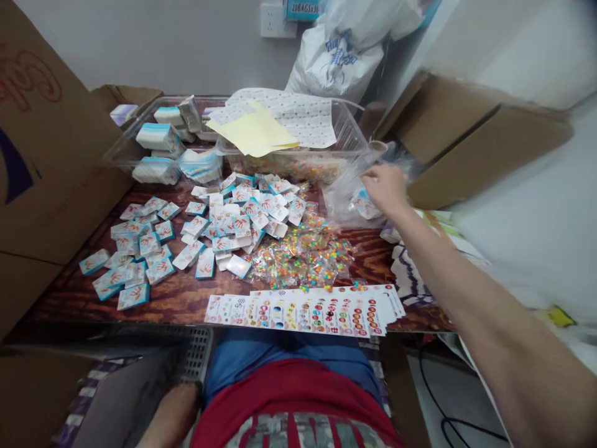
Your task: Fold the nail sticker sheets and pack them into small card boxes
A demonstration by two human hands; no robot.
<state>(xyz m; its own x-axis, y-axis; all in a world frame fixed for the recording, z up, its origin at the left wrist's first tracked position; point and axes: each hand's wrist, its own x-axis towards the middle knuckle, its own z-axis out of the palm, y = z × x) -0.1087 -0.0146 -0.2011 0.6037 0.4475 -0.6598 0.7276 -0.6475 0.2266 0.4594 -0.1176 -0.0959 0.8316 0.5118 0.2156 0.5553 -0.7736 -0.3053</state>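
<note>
My right hand [388,188] reaches to the back right of the table, its fingers pinched together at the upper edge of a clear plastic bag [338,202]. Something white and blue shows through the bag just under the fingers, too blurred to name. Left of the bag lies a heap of small clear packets of coloured beads [303,255]. Beside them is a pile of small white-and-blue boxes [242,214], several with flaps up. Another group of boxes [135,249] lies farther left. My left hand is out of sight.
Sticker sheets [303,311] are fanned along the table's front edge. Behind stand clear plastic bins [293,158] with bundled cards [156,137] and a yellow sheet [256,132] on top. Cardboard boxes flank the left [60,137] and right [471,143]. A white bag [333,62] stands behind.
</note>
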